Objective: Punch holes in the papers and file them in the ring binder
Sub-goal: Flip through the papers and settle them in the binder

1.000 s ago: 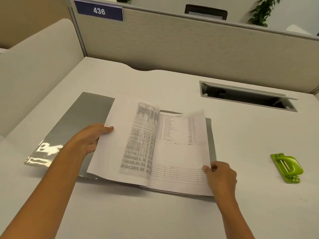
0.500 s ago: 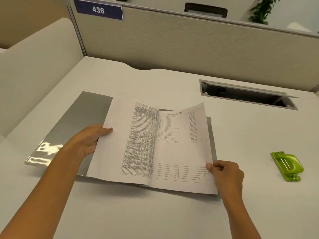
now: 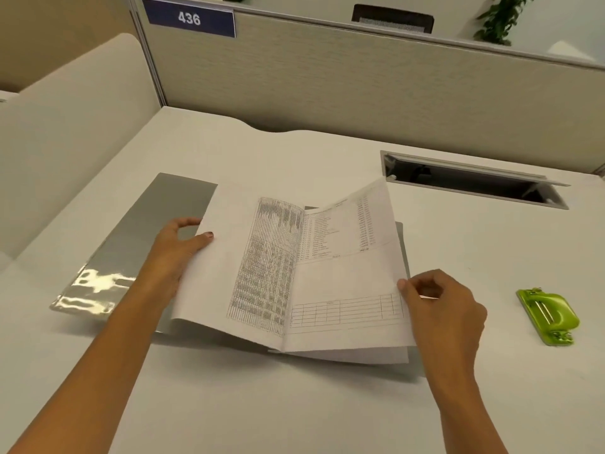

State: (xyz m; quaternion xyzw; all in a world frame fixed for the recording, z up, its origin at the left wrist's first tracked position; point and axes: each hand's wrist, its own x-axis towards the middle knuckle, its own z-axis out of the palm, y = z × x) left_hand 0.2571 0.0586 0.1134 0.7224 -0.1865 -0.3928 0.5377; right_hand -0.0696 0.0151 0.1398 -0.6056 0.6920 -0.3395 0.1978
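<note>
An open grey ring binder [image 3: 131,250] lies flat on the white desk, its rings hidden under printed papers [image 3: 294,273]. My left hand [image 3: 173,253] holds the left edge of a turned sheet, thumb on top. My right hand [image 3: 442,306] pinches the right edge of the top right-hand sheet, whose far corner lifts off the sheets below. A green hole punch [image 3: 548,316] sits on the desk to the right, apart from both hands.
A cable slot with a raised lid [image 3: 471,181] is set into the desk [image 3: 327,404] at the back right. Beige partition walls [image 3: 327,86] close off the back and left side. A blue sign reading 436 [image 3: 190,18] hangs on the partition.
The right-hand sheet has lifted higher at its far corner, and my right hand has shifted slightly right along its edge. My left hand stays at the left sheet.
</note>
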